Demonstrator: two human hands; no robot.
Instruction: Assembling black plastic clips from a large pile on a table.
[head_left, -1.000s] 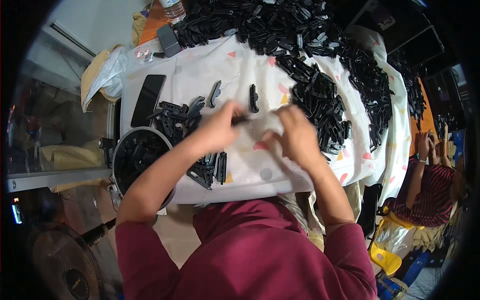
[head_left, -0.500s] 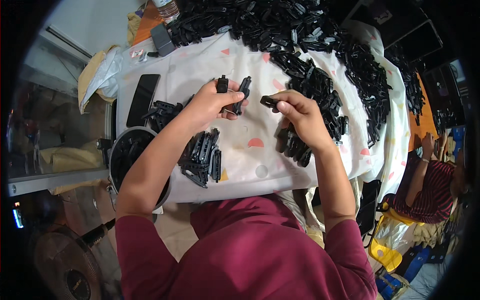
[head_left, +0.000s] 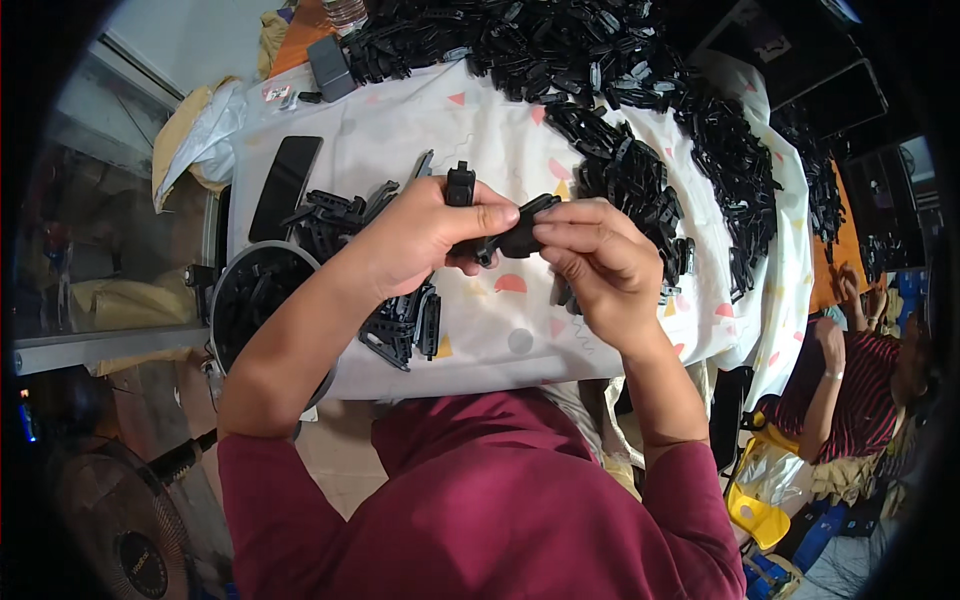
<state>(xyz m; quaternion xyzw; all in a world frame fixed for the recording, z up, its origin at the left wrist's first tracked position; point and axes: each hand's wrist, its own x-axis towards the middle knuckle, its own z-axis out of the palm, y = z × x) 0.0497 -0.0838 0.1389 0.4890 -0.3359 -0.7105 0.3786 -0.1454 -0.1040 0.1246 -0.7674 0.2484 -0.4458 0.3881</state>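
Note:
Above the middle of the table my left hand (head_left: pixel 440 230) is closed on black plastic parts. One narrow black part (head_left: pixel 460 185) stands up from between its fingers. A second, longer black part (head_left: pixel 519 232) slants between its thumb and my right hand (head_left: pixel 597 252). The fingers of my right hand pinch the far end of that slanted part, so the two hands meet on it. Whether the right hand holds a separate small piece against it is hidden by the fingers. Under my left forearm lies a loose group of similar long black parts (head_left: pixel 400 330).
Large heaps of black parts (head_left: pixel 560 50) cover the table's back and right. A black phone (head_left: pixel 287 188) and a round bucket of black parts (head_left: pixel 228 290) are at the left, a grey box (head_left: pixel 330 68) behind. A standing fan (head_left: pixel 130 520) is lower left; another person (head_left: pixel 850 385) sits right.
My hands have come together. The right hand has brought its small black piece to the slanted part in the left hand, and both hands are slightly nearer to me.

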